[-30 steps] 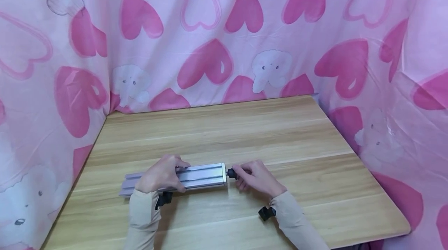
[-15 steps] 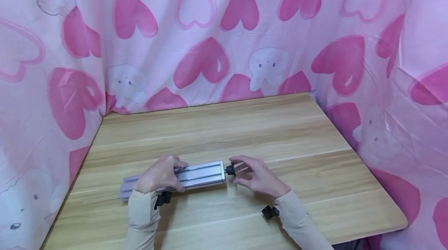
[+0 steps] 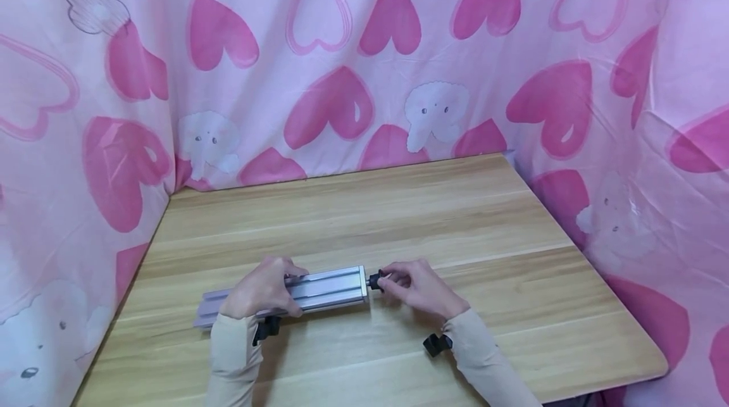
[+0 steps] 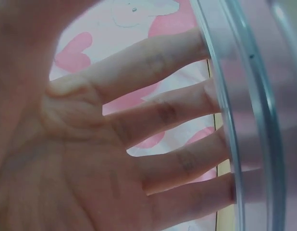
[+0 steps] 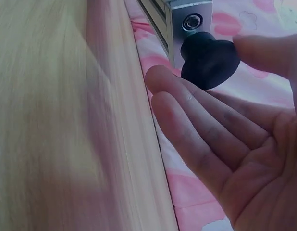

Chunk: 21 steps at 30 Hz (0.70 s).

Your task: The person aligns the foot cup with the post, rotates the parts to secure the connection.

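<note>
A silver grooved metal rail point(image 3: 330, 287) lies lengthwise at the near left of the table, a square plate capping its right end. My left hand point(image 3: 262, 290) grips it from above, thumb on the near side and fingers over the far side. In the left wrist view the fingers point(image 4: 163, 108) reach to the edge of the metal. From the end plate point(image 5: 192, 9) sticks out a round black knob point(image 5: 208, 62), close to a bolt head. My right hand point(image 3: 421, 287) pinches this knob between thumb and forefinger, while the other fingers stay loosely bent beside it.
Both hands work over a wood-grain table point(image 3: 364, 217). Pink curtains point(image 3: 336, 103) printed with hearts hang along its back and sides. A black wrist mount point(image 3: 437, 345) sits below the right forearm, and another point(image 3: 266, 329) below the left.
Half a second ago the right fingers were spread off the knob; now they pinch it again, as they did one second ago. The left hand keeps its grip on the rail.
</note>
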Motion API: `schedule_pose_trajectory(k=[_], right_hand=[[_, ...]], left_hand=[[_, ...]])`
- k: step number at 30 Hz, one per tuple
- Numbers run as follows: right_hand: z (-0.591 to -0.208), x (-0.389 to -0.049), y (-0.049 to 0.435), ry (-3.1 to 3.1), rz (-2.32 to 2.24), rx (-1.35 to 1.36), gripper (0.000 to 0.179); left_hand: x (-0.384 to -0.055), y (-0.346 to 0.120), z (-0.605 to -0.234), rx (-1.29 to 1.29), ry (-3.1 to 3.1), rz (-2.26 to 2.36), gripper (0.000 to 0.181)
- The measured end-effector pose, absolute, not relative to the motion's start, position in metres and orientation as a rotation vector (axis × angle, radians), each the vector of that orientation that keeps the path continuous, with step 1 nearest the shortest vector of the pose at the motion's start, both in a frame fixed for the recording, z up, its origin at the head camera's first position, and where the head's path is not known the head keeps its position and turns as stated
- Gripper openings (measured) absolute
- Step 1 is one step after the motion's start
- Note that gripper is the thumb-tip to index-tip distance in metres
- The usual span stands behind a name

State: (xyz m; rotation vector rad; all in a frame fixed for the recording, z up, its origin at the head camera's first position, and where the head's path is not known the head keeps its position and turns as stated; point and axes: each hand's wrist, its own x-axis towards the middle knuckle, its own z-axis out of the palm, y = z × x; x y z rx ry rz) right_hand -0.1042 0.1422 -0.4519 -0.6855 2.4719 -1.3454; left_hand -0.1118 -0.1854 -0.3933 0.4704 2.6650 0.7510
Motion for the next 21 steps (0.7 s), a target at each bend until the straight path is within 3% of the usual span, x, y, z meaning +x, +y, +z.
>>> schedule_pose_trajectory(k=[9, 15, 21], right_hand=[[-0.4557, -0.1042, 0.1408, 2.354, -1.394, -0.571, 0.057], [-0.4539, -0.0991, 0.1465, 2.465, -1.370, -0.644, 0.037], [-0.4567, -0.0976, 0.1476, 2.388, -1.515, -0.819, 0.059]], left_hand=[[-0.1118, -0.1823, -0.3925, 0.467, 2.660, 0.732, 0.069], [-0.1122, -0.1832, -0.3918, 0.489, 2.655, 0.747, 0.068], [-0.1121, -0.1862, -0.3933, 0.483, 2.675, 0.757, 0.069]])
